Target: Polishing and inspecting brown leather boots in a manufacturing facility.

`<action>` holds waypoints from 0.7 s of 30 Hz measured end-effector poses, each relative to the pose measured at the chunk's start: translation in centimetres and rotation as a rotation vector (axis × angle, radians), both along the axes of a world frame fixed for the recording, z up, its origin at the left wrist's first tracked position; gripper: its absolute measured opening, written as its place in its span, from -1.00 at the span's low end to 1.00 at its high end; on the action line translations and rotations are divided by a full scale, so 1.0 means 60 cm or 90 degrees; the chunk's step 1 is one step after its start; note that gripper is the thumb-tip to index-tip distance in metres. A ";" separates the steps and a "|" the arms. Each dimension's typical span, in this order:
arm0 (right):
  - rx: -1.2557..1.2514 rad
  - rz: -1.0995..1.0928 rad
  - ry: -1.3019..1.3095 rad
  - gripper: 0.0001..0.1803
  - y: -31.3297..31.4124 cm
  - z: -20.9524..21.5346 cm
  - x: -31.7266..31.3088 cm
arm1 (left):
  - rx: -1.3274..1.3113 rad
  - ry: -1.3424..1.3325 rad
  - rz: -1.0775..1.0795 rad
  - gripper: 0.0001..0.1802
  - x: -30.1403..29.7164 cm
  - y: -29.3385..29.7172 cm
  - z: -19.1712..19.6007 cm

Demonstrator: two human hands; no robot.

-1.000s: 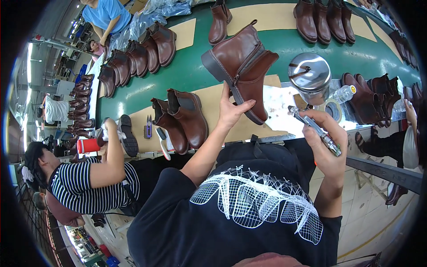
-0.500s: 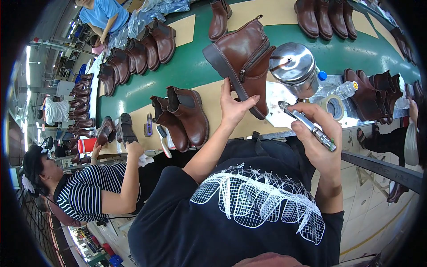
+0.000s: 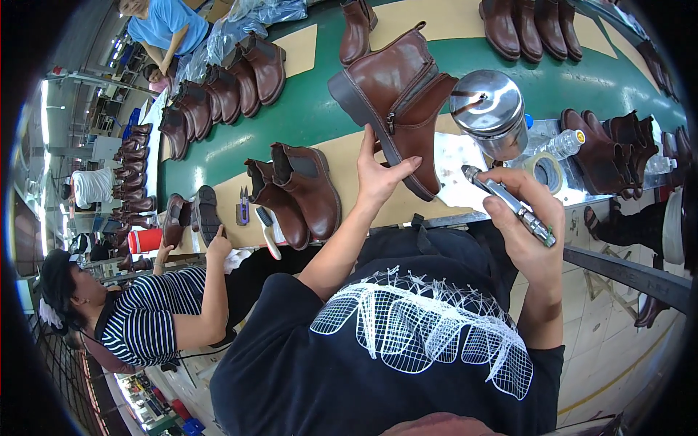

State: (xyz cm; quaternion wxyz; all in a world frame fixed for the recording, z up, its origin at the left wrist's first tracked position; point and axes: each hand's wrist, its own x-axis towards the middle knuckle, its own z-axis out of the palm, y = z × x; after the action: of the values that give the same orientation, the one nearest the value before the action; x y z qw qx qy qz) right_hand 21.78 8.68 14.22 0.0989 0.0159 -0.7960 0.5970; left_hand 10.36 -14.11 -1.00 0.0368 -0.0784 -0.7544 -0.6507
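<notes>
The left hand (image 3: 382,180) pinches a brown boot (image 3: 396,91) near its toe, thumb across the leather and the other fingers (image 3: 368,140) against the sole, holding it tilted above the surface (image 3: 313,109). The right hand's (image 3: 529,253) fingers curl around a metal sprayer (image 3: 510,206), its tip near the boot but apart from it.

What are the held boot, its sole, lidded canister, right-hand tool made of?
Boot: probably smooth leather or imitation, judging by soft gloss. Sole: perhaps rubber, matte dark surface. Canister: likely polished metal, mirror-like reflections. Tool: probably metal, silvery highlights.
</notes>
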 end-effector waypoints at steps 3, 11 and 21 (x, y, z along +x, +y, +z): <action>-0.018 -0.012 -0.007 -0.79 0.003 0.002 0.002 | 0.019 -0.041 -0.032 0.07 0.002 0.003 0.013; -0.074 -0.028 -0.048 -0.78 0.011 0.002 0.008 | 0.103 -0.088 -0.045 0.00 0.015 -0.002 0.023; -0.070 -0.045 -0.022 -0.79 0.024 0.005 0.007 | 0.185 -0.125 -0.087 -0.15 0.014 -0.010 0.008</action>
State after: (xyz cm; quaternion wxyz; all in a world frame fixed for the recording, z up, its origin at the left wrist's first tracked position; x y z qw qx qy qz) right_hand 22.23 10.10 14.50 0.1070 -0.0277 -0.7638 0.6360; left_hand 11.18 -14.71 -0.52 -0.0706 -0.0592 -0.6456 -0.7581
